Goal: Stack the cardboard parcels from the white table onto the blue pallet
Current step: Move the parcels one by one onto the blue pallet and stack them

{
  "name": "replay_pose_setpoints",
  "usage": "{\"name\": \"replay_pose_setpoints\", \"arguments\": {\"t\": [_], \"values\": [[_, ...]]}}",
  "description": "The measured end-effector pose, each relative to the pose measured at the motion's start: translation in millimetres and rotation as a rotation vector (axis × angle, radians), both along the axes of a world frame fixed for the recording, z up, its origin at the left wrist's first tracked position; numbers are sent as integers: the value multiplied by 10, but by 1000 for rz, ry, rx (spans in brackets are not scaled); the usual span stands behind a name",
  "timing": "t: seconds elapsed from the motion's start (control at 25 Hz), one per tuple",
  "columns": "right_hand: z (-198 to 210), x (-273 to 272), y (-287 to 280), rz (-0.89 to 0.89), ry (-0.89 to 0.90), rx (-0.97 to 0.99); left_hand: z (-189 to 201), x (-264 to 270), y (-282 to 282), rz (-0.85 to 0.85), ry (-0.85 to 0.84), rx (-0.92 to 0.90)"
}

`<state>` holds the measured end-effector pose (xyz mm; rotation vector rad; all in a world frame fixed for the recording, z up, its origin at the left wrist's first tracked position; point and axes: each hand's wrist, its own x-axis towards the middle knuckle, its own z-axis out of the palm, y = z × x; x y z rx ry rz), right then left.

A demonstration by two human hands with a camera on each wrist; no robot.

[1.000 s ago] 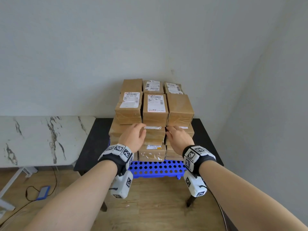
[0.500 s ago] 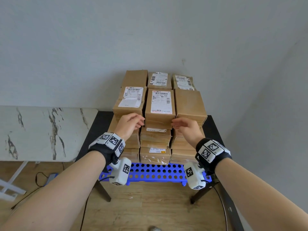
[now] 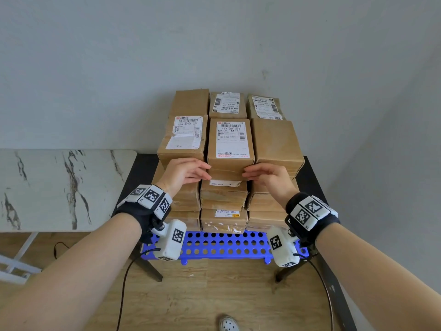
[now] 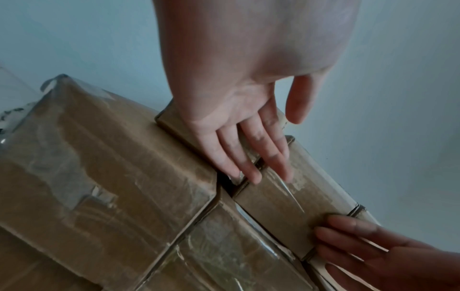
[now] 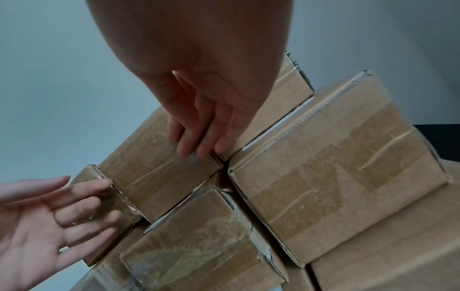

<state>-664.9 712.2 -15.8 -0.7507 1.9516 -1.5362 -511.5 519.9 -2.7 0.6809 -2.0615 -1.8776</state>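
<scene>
The left hand (image 3: pixel 183 174) and the right hand (image 3: pixel 269 176) sat on either side of the front-centre parcel (image 3: pixel 230 146) on top of the stack, fingers straight and relaxed, their tips touching its lower front corners. Neither hand was curled round anything; in the left wrist view the left fingers (image 4: pixel 251 157) lay flat along the gap between that parcel and its left neighbour (image 4: pixel 104 157), and in the right wrist view the right fingertips (image 5: pixel 196 145) rested on its taped front edge.

The parcels stood in tight columns of three across on the blue pallet (image 3: pixel 226 244), which lay on a dark desk (image 3: pixel 310 173). The labelled centre parcel was level with the parcel to its left (image 3: pixel 183 139) and the plain one to its right (image 3: pixel 276 144), with a back row (image 3: pixel 228 105) behind. The white marbled desk (image 3: pixel 59 187) to the left showed no parcels in the part visible.

This looked like the squaring-up step: the parcel was already set down and was being nudged into line with its row. Judging from the bare white desk, the stacking seemed nearly or fully done. The next move would call for a gentle, even push from both sides, then letting go without dragging the box forward, since the stack was tall and a lopsided shove could shift the boxes beneath.
</scene>
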Motion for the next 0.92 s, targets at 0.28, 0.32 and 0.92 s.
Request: {"name": "replay_pose_setpoints", "arguments": {"t": [0.28, 0.32, 0.92], "values": [[25, 25, -59, -9, -11, 15, 14, -48, -82, -27, -37, 12], [34, 29, -71, -16, -8, 17, 26, -48, -81, -28, -40, 8], [-429, 363, 195, -21, -95, 136, -519, 472, 140, -27, -160, 172]]}}
